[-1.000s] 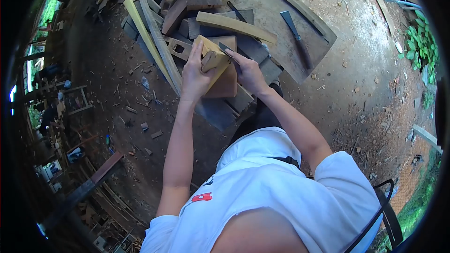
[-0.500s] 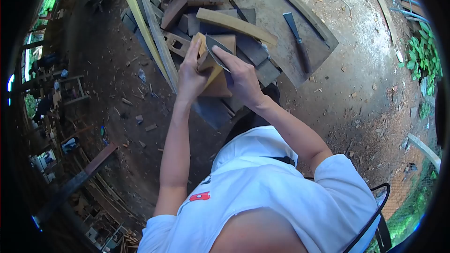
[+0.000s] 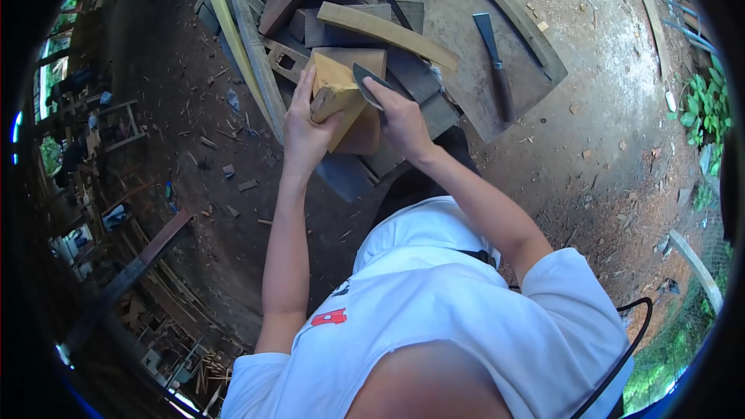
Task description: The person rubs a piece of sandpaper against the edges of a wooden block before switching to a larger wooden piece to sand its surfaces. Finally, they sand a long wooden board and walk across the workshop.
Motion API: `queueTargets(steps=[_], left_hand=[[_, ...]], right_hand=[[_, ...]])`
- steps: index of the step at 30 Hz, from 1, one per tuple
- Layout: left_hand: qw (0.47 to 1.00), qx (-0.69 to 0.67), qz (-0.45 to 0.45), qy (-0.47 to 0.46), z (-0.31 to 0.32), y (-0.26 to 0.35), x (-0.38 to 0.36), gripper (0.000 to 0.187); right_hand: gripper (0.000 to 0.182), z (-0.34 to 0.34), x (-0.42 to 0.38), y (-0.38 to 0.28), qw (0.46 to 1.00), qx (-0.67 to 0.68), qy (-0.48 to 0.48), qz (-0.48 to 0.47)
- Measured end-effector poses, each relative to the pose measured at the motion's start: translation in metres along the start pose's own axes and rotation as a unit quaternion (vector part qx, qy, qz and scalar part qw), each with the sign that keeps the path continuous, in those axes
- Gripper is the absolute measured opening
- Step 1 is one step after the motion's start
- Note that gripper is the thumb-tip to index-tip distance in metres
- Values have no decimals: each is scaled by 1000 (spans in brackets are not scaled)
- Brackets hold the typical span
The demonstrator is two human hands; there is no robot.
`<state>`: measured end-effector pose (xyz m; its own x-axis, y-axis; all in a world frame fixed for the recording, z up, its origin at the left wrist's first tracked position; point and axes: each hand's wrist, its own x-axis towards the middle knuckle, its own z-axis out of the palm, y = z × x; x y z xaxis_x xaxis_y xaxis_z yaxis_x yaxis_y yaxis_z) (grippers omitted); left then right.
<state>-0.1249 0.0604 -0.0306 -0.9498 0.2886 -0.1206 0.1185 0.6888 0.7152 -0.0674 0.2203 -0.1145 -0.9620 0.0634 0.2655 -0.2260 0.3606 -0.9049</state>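
Head view looks down over a white-shirted torso at two bare arms reaching forward to a heap of timber. Left hand is wrapped around the lower left side of a pale yellow wooden block, fingers curled up its far edge and thumb on its near face, so the block stands tilted with its pointed top away from the body. Right hand is closed on a dark blade, the fingers pressed together over its back and the metal lying flat against the block's right-hand face, just beyond the fingertips. Directly behind and under the block sits a reddish-brown wood slab, touching it. Beyond both hands lies a long, pale curved plank resting across darker boards. To the right of the right hand, well apart from it, a chisel with a dark wooden handle lies on a broad grey board. Left of the left hand, long slats lean out of the pile over the bare earth ground, which is strewn with chips and offcuts.
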Motion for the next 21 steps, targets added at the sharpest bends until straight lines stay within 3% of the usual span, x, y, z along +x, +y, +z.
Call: queueTargets(steps=[2, 4, 6, 7, 12, 14, 16, 19, 21], left_hand=[[1000, 22, 4, 12, 7, 0, -4, 79], [999, 44, -7, 28, 12, 7, -4, 79], [987, -97, -120, 46, 13, 26, -3, 79], [992, -43, -91, 70, 15, 28, -6, 78], [981, -85, -143, 101, 13, 20, -16, 72], [988, -19, -123, 87, 14, 24, -16, 74], [987, -24, -134, 87, 17, 30, -15, 77], [988, -12, -118, 102, 17, 24, -16, 80], [988, -15, -110, 104, 16, 20, -16, 81]], right_hand=[[64, 0, 2, 17, 993, -26, -54, 99], [61, -10, 15, -26, 995, -23, -44, 83], [60, -18, 26, -61, 998, 36, -6, -59], [60, -13, 23, -57, 997, 32, -13, -66], [54, -10, 13, -12, 999, 10, -49, 7], [53, -17, 18, -18, 998, 3, -56, 3], [51, -18, 33, -51, 997, 17, -50, -61], [50, -19, 34, -32, 994, 38, -63, -85], [50, -15, 30, -8, 997, -11, -78, 2]])
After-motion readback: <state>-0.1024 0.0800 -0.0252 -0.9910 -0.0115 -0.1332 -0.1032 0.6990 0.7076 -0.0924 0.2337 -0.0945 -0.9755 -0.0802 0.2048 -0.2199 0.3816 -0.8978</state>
